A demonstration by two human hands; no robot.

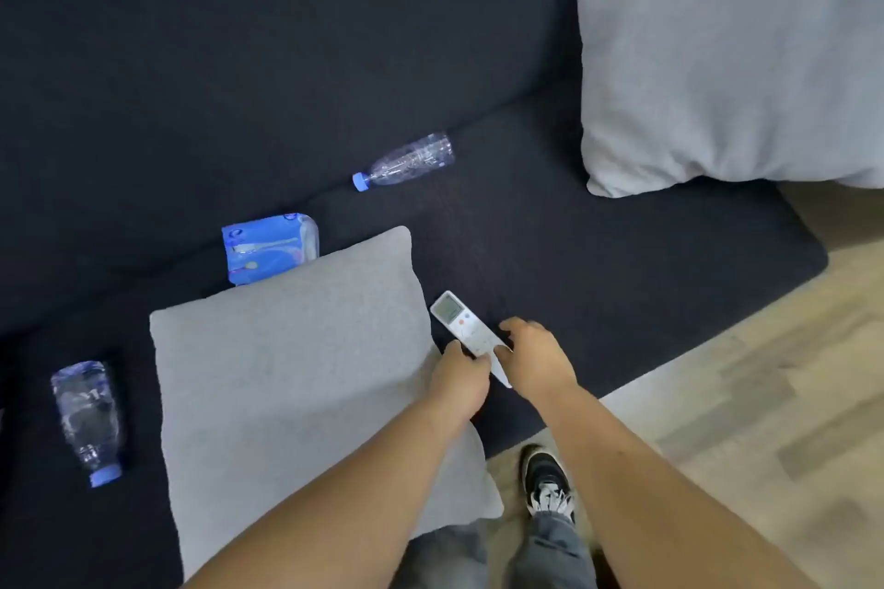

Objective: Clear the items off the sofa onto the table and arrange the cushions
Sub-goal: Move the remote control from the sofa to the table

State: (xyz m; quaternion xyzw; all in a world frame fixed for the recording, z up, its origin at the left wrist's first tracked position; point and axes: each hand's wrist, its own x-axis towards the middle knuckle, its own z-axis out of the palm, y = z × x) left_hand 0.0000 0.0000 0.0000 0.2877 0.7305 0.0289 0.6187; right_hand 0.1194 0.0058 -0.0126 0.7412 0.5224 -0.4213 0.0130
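Observation:
A white remote control [454, 316] with a small screen lies on the dark sofa seat [598, 263]. Both hands grip its near end: my left hand [459, 380] on its left side, my right hand [538, 356] on its right. A grey cushion [292, 387] lies flat on the seat just left of the remote. A second grey cushion [727, 53] leans upright at the sofa's right end. A clear bottle with a blue cap [406, 162] lies at the seat's back. Another such bottle [88, 418] lies at the far left. A blue tissue pack [270, 246] sits behind the flat cushion.
The sofa backrest [239, 62] fills the upper left. Wooden floor [765, 397] runs along the right and bottom right. My shoe [547, 478] and trouser legs stand by the seat's front edge. No table is in view.

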